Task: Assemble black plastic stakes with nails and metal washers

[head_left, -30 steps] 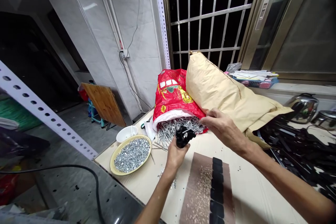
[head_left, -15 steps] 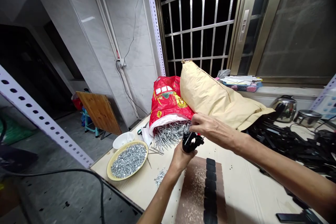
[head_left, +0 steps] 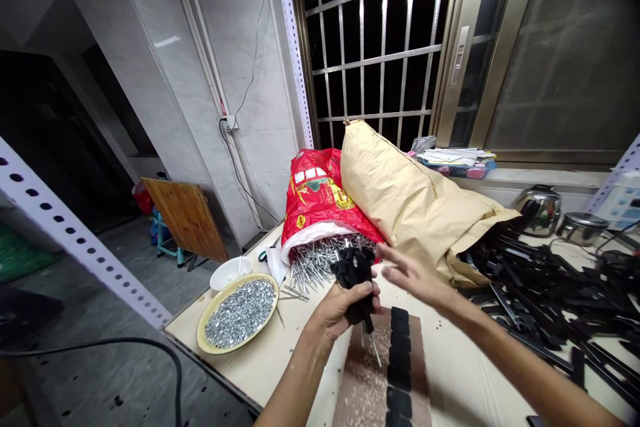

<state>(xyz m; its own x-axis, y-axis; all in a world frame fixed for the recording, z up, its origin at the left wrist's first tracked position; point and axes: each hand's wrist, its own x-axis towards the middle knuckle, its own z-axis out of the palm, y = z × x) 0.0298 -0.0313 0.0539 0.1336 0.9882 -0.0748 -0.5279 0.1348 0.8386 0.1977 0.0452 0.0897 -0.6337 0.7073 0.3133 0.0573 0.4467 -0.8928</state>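
**A:** What fills most of the view?

**B:** The worktop (head_left: 453, 380), crowded along the back. A fat tan sack (head_left: 415, 200) leans on a red bag (head_left: 320, 193), and long screws (head_left: 313, 263) spill from the bag's mouth. To the right lies a heap of black strips (head_left: 540, 273).

**A:** And closer in?

**B:** There's a brown sheet (head_left: 367, 383) with a row of black pieces along it. Near the left corner is a yellow plate (head_left: 215, 349) full of small silver hardware, with a white bowl (head_left: 223, 278) just behind it.

**A:** The hands?

**B:** The left hand (head_left: 340, 307) is raised over the worktop, in front of the red bag's mouth. Its fingers (head_left: 364, 289) are wrapped tight around a black part (head_left: 353, 270). The right hand (head_left: 407, 277) is just beside it, palm toward the part and fingers (head_left: 395, 263) spread loose. I can't tell whether it touches the part.

**A:** How would that part handle?

**B:** I'd judge it stiff moulded plastic, light and matt, so not slippery. It's knobbly, so a full grip around the lower body, as the left hand has it, looks the surest hold.

**A:** Anything smaller?

**B:** A thin metal pin (head_left: 375, 350) pokes out below the fist, over the brown sheet. It looks rigid and smooth, best pinched along the shank. I'd guess it could slide free if it's loose.
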